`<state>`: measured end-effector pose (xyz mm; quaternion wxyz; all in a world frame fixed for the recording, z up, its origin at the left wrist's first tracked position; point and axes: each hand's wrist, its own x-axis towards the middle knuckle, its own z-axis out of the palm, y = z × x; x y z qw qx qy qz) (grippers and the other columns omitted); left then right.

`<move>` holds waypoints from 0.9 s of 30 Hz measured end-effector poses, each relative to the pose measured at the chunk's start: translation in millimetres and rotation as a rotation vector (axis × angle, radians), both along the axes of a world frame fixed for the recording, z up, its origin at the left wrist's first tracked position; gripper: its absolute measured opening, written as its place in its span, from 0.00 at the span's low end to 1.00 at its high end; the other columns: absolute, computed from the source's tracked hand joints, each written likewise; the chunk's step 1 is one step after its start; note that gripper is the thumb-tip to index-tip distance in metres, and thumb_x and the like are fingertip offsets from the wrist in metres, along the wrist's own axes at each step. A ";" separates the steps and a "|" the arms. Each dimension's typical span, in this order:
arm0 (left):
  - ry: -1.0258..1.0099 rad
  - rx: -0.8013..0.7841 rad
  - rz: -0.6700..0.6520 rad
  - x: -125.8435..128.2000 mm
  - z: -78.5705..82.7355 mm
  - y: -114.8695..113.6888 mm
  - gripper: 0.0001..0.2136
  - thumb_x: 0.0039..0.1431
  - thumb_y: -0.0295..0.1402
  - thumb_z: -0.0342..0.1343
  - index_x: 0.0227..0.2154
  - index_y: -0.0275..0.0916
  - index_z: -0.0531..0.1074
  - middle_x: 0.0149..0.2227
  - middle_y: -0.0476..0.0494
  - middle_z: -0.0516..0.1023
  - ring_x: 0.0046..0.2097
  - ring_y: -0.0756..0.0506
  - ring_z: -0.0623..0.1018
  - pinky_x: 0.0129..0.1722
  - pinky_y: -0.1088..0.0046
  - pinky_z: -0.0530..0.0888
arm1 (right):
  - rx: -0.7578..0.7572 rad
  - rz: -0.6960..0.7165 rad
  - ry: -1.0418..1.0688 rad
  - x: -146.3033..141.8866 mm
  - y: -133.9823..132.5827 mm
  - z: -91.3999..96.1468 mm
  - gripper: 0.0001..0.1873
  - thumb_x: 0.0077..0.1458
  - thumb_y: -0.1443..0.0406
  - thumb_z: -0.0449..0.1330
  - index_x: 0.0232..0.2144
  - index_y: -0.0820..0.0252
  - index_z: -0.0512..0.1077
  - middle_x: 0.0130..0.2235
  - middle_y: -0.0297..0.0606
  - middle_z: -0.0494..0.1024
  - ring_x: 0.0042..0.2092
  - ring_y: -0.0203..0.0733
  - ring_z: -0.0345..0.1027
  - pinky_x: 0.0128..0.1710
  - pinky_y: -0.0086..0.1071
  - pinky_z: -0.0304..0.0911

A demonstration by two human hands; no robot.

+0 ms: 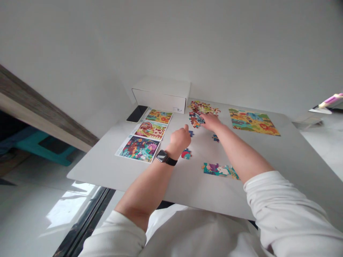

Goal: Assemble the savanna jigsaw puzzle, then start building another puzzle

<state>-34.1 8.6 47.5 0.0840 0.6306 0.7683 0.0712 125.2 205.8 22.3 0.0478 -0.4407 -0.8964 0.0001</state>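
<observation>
My left hand (179, 139) hangs curled over the white table, with one finger raised and no piece showing in it. A small blue jigsaw piece (191, 134) lies just beyond it, and a small joined group of pieces (186, 154) lies below it. My right hand (211, 121) reaches far forward, its fingertips on a colourful cluster of pieces (196, 120). Behind that cluster is a loose heap of pieces (203, 107). A single piece (215, 138) lies under my right forearm's near side, and a joined section (220, 171) lies nearer me.
A finished animal jigsaw (253, 122) lies at the back right of the table (187, 185). Three picture cards (139, 149) lie in a column at the left. A white box (160, 94) and a black phone (137, 113) stand behind them. A teal stool (40, 146) is beyond the left edge.
</observation>
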 end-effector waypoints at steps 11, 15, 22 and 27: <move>-0.038 0.065 -0.063 6.4 -1.1 1.1 0.16 0.81 0.36 0.44 0.58 0.38 0.73 0.51 0.32 0.85 0.54 0.36 0.85 0.50 0.63 0.78 | -0.062 -0.002 0.093 2.5 21.4 -6.5 0.27 0.57 0.65 0.73 0.59 0.50 0.81 0.54 0.42 0.88 0.59 0.60 0.79 0.60 0.50 0.74; -0.070 0.087 -0.087 8.4 -6.5 2.5 0.16 0.80 0.36 0.45 0.60 0.41 0.74 0.51 0.34 0.85 0.53 0.36 0.85 0.50 0.63 0.79 | -0.043 0.022 0.122 9.5 20.7 -6.4 0.25 0.56 0.67 0.72 0.56 0.51 0.83 0.51 0.40 0.89 0.59 0.58 0.79 0.60 0.50 0.73; -0.110 0.104 -0.106 9.4 -10.2 3.2 0.17 0.78 0.36 0.49 0.62 0.42 0.74 0.53 0.36 0.86 0.54 0.36 0.85 0.51 0.63 0.79 | -0.031 0.054 0.078 9.3 24.3 -5.6 0.25 0.57 0.66 0.73 0.57 0.52 0.83 0.57 0.44 0.87 0.61 0.62 0.78 0.63 0.52 0.72; -0.161 0.164 -0.048 5.7 -6.8 2.5 0.16 0.78 0.35 0.49 0.62 0.43 0.75 0.52 0.35 0.86 0.54 0.37 0.85 0.50 0.64 0.78 | -0.027 0.108 0.107 9.2 25.6 -3.7 0.25 0.54 0.66 0.74 0.56 0.52 0.84 0.56 0.44 0.87 0.61 0.62 0.79 0.66 0.56 0.69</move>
